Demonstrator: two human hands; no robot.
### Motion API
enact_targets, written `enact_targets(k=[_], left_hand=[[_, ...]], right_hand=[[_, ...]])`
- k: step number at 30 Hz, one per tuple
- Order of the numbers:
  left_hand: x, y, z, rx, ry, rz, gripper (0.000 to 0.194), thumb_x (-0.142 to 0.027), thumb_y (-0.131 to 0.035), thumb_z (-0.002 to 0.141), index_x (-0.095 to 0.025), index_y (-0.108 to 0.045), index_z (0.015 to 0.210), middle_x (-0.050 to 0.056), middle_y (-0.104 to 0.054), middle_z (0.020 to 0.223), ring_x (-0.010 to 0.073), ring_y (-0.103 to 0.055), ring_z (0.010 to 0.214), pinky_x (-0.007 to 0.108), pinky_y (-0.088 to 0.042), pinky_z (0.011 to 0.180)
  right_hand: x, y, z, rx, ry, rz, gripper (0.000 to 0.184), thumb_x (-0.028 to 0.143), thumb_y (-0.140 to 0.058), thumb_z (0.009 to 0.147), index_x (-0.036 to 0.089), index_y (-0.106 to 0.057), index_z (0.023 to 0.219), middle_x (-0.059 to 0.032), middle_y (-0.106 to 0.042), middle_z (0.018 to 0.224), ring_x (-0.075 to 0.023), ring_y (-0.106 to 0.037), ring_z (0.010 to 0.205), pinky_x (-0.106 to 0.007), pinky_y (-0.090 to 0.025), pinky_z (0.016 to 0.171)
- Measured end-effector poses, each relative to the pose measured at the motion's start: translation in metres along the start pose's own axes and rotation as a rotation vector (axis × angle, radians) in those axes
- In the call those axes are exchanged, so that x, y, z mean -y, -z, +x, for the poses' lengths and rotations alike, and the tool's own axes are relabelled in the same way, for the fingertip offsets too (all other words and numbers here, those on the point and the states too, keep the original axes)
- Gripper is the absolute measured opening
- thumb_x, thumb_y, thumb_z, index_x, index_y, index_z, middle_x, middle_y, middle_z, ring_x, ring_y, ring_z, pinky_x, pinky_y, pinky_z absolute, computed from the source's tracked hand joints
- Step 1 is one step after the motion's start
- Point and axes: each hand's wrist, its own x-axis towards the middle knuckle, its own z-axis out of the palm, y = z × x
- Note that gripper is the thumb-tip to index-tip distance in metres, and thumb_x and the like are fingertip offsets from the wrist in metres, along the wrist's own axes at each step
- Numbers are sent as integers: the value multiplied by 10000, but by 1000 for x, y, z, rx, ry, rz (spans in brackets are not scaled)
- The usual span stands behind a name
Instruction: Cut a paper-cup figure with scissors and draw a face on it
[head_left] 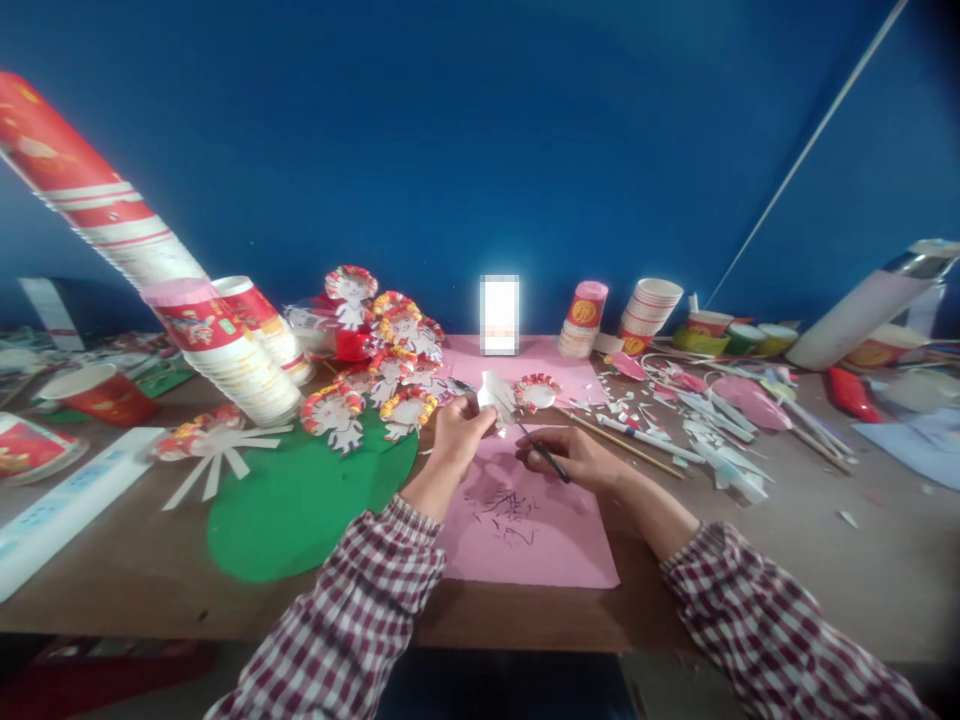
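My left hand is closed on a small white paper cutout, pinching its lower left side. In my right hand is a slim dark pen, its tip pointing up and left close to the cutout; whether it touches cannot be made out. Both hands are over a pink sheet marked with dark scribbled strokes. Just beyond the hands lies a paper piece with a red-and-white curled rim.
Finished-looking paper figures with curled rims cluster at left, by a green sheet. Stacked paper cups lean further left. Paper scraps, a wooden stick and a tilted flask occupy the right. A blue wall stands behind.
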Motion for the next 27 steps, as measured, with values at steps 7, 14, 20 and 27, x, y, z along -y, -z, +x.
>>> enact_targets(k=[7,14,20,27], left_hand=[[0,-1,-1,-1,4,5,201,-277,-717,611,-138,-624,722,27,-647,657,125,-591,560,263,-519,567],[-1,0,-1,-12,12,5,217,-277,-735,594,-144,-636,733,24,-650,656,132,-597,560,267,-517,569],[0,-1,0,-5,10,3,213,-275,-723,604,-135,-632,737,29,-654,664,126,-596,552,269,-525,573],[2,1,1,-3,3,9,230,-275,-730,605,-134,-645,766,31,-663,676,139,-615,576,272,-530,582]], right_hand=[[0,0,0,6,-9,-4,448,459,-618,811,98,-655,1074,-55,-649,787,-119,-544,639,-247,-461,572],[0,1,0,10,-12,-2,456,460,-620,810,97,-653,1085,-69,-663,818,-126,-554,652,-255,-468,577],[-1,1,0,16,-1,1,465,470,-620,812,97,-653,1088,-80,-667,841,-136,-573,679,-258,-478,591],[2,0,0,15,-5,0,473,481,-624,803,95,-655,1074,-64,-653,798,-123,-546,638,-249,-454,563]])
